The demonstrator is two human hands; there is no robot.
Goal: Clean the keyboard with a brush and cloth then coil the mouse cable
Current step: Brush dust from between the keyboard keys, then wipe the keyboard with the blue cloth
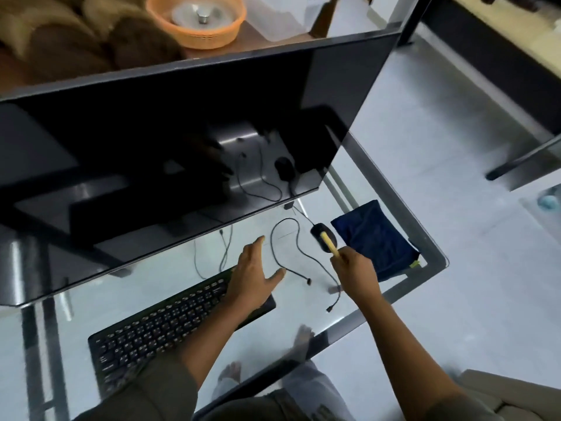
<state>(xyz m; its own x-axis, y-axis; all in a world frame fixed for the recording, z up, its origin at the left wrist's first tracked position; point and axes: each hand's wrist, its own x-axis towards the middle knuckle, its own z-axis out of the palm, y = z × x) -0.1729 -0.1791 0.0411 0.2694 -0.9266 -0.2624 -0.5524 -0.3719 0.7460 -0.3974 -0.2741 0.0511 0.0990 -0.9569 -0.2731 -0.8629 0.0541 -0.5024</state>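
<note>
Brush (329, 244) bristles hidden by the gripping right hand (355, 271), only its blurred pale handle showing, mouse (317, 229) partly behind that handle, keyboard (158, 326) right end under the left hand (255, 278), key legends too small to read, monitor (151, 147) cut off at the left edge, basket (197, 34) cropped at the top.

The left hand (255, 276) sits at centre frame, palm down, fingers straight and spread, thumb out to the right. Its forearm runs down to a sleeve (151, 387) at lower left. Just right of it, the right hand (356, 273) curls round a brush (328, 244). Its bare forearm slants to the lower right.
</note>
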